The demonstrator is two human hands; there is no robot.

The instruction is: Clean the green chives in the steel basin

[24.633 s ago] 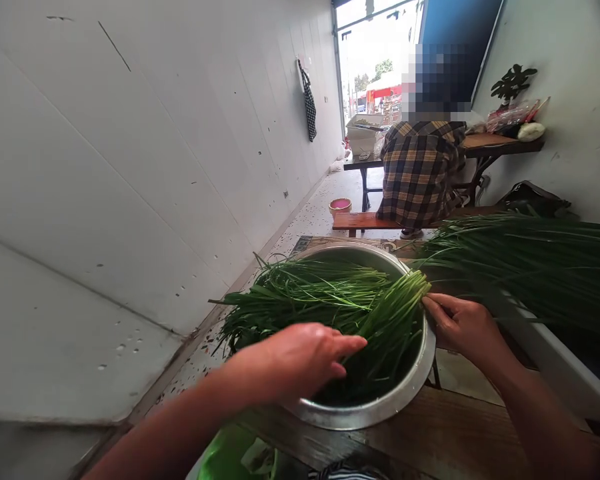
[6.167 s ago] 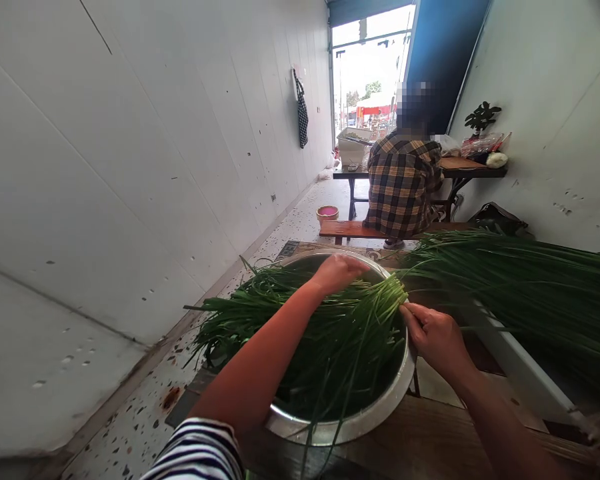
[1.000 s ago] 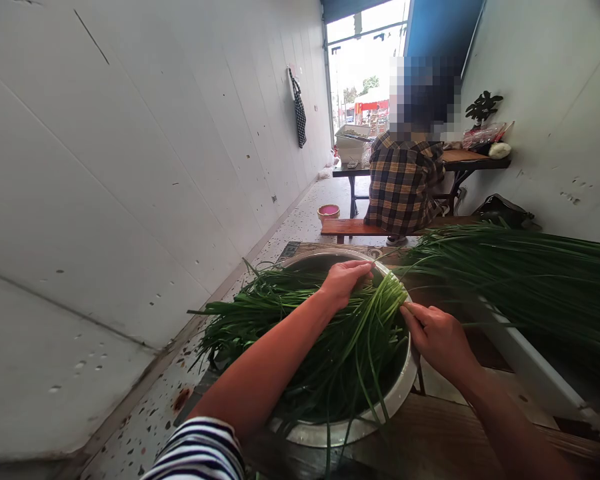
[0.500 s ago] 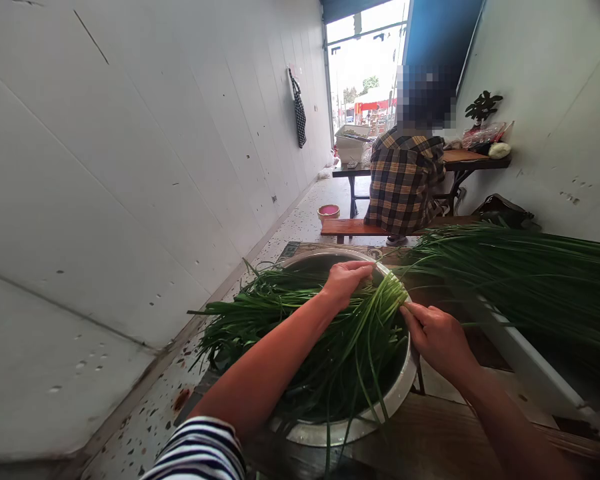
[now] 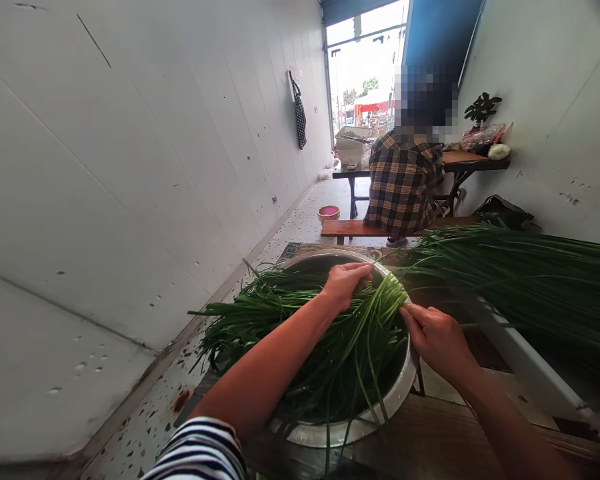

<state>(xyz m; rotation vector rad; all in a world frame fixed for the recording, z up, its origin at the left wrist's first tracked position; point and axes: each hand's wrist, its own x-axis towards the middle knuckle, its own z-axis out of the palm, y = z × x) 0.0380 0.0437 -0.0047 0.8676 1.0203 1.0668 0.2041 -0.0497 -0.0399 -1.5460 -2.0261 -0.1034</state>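
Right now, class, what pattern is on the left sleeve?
Dark and white stripes on the sleeve; the head view shows it.

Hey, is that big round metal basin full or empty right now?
Full: the round silver metal basin is heaped with long green chive leaves spilling over its left rim.

L hand (image 5: 345,283) fwd, R hand (image 5: 437,337) curled

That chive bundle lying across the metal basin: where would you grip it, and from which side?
Grip the chive bundle just behind its cut ends, at the basin's right rim, coming from above. There the stalks lie parallel and tightly packed; leftward the leaves fan out and spill past the rim. The left hand rests on that packed stretch, the right hand at the ends.
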